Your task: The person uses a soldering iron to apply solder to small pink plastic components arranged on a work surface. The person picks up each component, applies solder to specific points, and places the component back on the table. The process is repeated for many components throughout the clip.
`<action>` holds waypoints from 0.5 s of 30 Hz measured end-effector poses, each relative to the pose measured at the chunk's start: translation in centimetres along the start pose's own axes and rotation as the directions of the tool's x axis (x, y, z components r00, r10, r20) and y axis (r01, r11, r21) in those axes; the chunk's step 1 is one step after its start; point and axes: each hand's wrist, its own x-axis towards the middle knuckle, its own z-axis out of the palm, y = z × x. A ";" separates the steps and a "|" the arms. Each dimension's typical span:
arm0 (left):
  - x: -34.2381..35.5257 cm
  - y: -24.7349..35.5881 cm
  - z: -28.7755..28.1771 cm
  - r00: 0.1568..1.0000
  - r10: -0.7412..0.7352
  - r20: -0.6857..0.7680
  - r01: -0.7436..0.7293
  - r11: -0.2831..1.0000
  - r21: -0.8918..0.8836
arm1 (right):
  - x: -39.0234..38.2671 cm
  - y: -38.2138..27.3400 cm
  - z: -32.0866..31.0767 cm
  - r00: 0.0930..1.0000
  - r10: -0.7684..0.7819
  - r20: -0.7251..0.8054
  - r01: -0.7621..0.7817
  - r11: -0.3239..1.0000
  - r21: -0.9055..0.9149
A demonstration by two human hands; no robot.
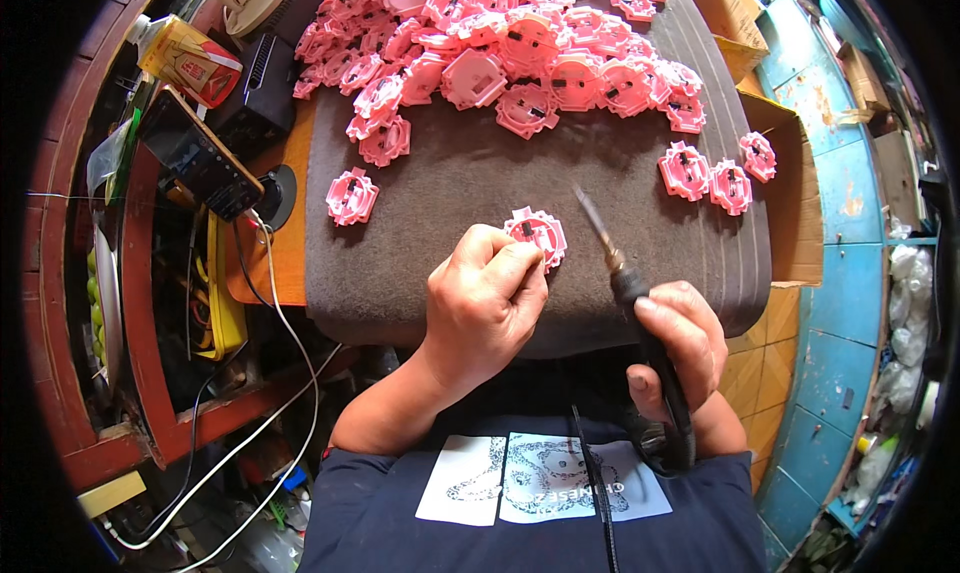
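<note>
A round pink plastic part (547,235) with a notched rim and a small black piece inside sits near the front of the dark cloth. My left hand (487,285) is closed, thumb and forefinger pinched at its lower left edge; the fingers hide whether a smaller item is between them. My right hand (682,345) grips a soldering iron (630,288) by its black handle. The iron's metal tip points up and left, apart from the pink part.
A large heap of similar pink parts (475,78) covers the back of the cloth (430,173). Several lie loose at the left and right. A phone (200,158) on a stand and a bottle (190,61) stand left; cardboard boxes (790,193) stand right. White cables hang at the left.
</note>
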 end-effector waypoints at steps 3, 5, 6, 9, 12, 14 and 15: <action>0.0 0.0 -0.1 1.000 0.007 0.005 -0.007 1.000 0.007 | -0.1 -0.5 0.0 0.998 -0.055 -0.002 0.055 0.998 0.007; -0.2 0.0 0.0 1.000 0.004 0.010 -0.004 1.000 0.011 | -0.7 -0.4 -0.2 0.998 -0.061 0.018 0.061 0.998 0.028; -0.2 0.0 0.1 1.000 0.010 0.009 -0.010 1.000 0.017 | -0.8 -0.4 -0.3 0.998 -0.054 0.027 0.053 0.998 0.045; -0.1 0.0 0.2 1.000 0.017 0.005 -0.017 1.000 0.023 | -1.0 -0.2 -0.1 0.998 -0.059 0.027 0.057 0.996 0.066; -0.2 0.0 0.2 1.000 0.009 0.006 -0.009 1.000 0.013 | -0.9 -0.1 0.1 0.998 -0.061 0.026 0.059 0.995 0.079; -0.1 0.1 0.2 1.000 0.011 0.012 -0.011 1.000 0.016 | -0.8 0.0 0.1 0.998 -0.059 0.029 0.057 0.995 0.081; -0.1 0.1 0.2 1.000 0.009 0.013 -0.009 1.000 0.015 | -0.7 0.0 0.1 0.998 -0.058 0.031 0.056 0.995 0.083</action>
